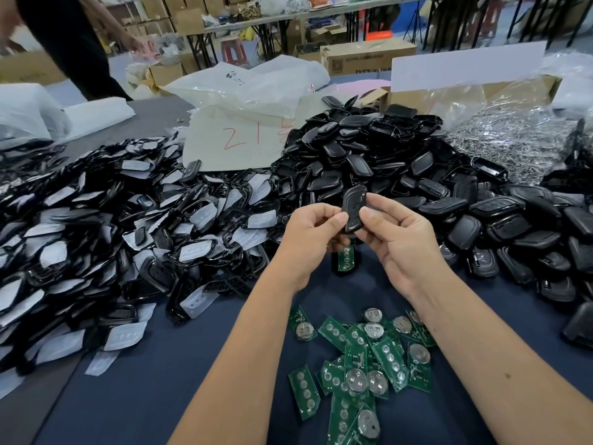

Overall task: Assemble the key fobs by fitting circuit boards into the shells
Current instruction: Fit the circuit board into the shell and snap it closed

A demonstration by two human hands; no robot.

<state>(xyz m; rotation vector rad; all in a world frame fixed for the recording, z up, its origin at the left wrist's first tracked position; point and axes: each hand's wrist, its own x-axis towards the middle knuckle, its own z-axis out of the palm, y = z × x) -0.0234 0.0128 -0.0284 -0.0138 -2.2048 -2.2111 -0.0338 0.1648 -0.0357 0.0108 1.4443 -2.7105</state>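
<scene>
Held item: one black key fob shell [353,208], upright, pinched between your left hand [309,232] and right hand [396,236]; its lower end is hidden behind your thumbs. At 6 o'clock below the hands: one green circuit board [346,259], top edge covered by your left hand. Further toward 6: loose circuit boards [362,364], the lowest cut off by the frame. At 9: frames with white button pads [106,239]. At 1: black shell heap [401,162].
</scene>
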